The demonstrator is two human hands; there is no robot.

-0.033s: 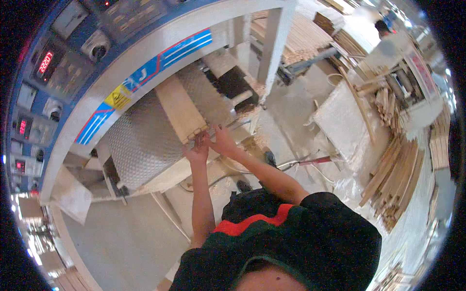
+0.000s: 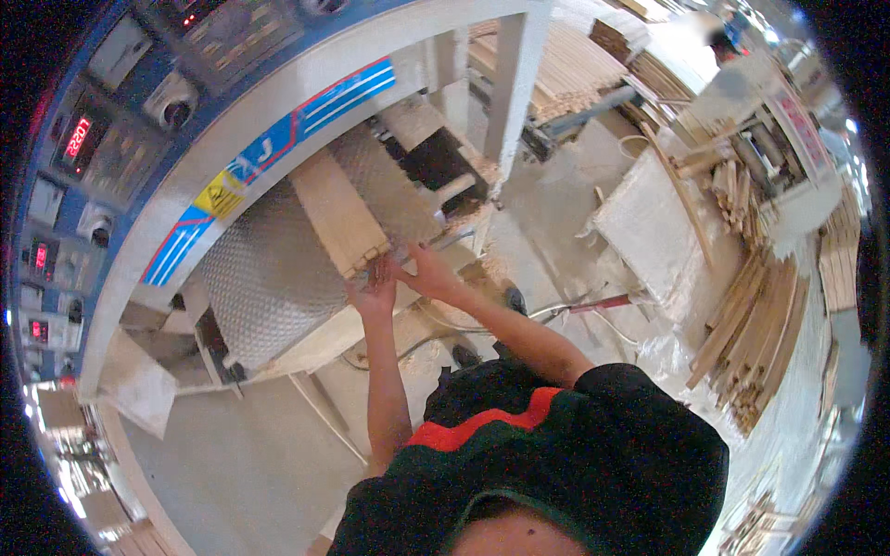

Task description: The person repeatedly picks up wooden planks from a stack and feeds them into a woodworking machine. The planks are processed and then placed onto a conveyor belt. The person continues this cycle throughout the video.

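A bundle of pale wooden strips (image 2: pixel 340 216) lies side by side on the textured metal bed (image 2: pixel 269 278) of a machine, running in under its front beam. At the strips' near end, my left hand (image 2: pixel 375 295) has its fingers curled against the cut ends, partly hiding them. Close beside it on the right is my right hand (image 2: pixel 434 278), its thumb toward the left hand and its forefinger stretched apart along the strips' right corner. Nothing shows in the right hand's grasp.
A control panel (image 2: pixel 88 139) with red displays and knobs curves along the left. Wooden sticks (image 2: pixel 756 338) lie in a heap at right, near a white sheet-like slab (image 2: pixel 649 227). Stacked strips (image 2: pixel 556 69) stand behind the machine. A hose (image 2: pixel 547 315) crosses the floor. Another person (image 2: pixel 728 83) is at the far right.
The view has shifted slightly, with the machine and strips a little lower and to the left. Both hands stay at the strips' near end.
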